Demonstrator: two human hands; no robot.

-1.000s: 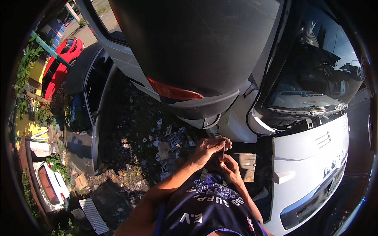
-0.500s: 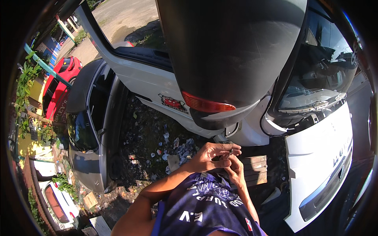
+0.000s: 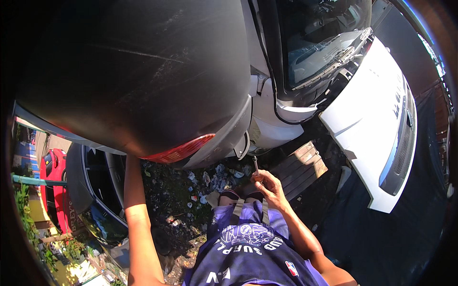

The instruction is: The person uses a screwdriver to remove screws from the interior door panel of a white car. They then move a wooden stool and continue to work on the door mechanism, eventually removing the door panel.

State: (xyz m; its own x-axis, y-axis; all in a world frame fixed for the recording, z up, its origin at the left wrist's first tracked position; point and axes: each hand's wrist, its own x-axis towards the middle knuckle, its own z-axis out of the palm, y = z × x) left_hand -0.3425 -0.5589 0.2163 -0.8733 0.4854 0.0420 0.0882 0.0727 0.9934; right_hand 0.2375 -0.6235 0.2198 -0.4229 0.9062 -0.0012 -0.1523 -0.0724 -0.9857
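Note:
My right hand (image 3: 271, 186) is closed around the orange-brown handle of a screwdriver (image 3: 256, 168), whose shaft points up toward the lower edge of a large black side mirror (image 3: 157, 71). The tip stays apart from the mirror, and something small may sit on it, too small to make out. My left forearm (image 3: 137, 209) reaches up on the left, and the hand disappears behind the mirror, so its fingers are hidden. A red-orange lamp (image 3: 179, 148) runs along the mirror's lower edge. Beside it is the mirror's mounting arm (image 3: 244, 143) at the white vehicle body (image 3: 272, 126).
A white front panel (image 3: 365, 109) juts out at the right beside the windshield (image 3: 319, 47). Wooden planks (image 3: 300, 169) lie below the mirror. Litter (image 3: 219, 178) covers the ground near my feet. A dark car (image 3: 102, 181) and a red car (image 3: 53, 167) stand at left.
My hands were together at chest height and have separated. The left has gone up behind the mirror; the right now holds the screwdriver upward. The mirror appears closer and further left in view.

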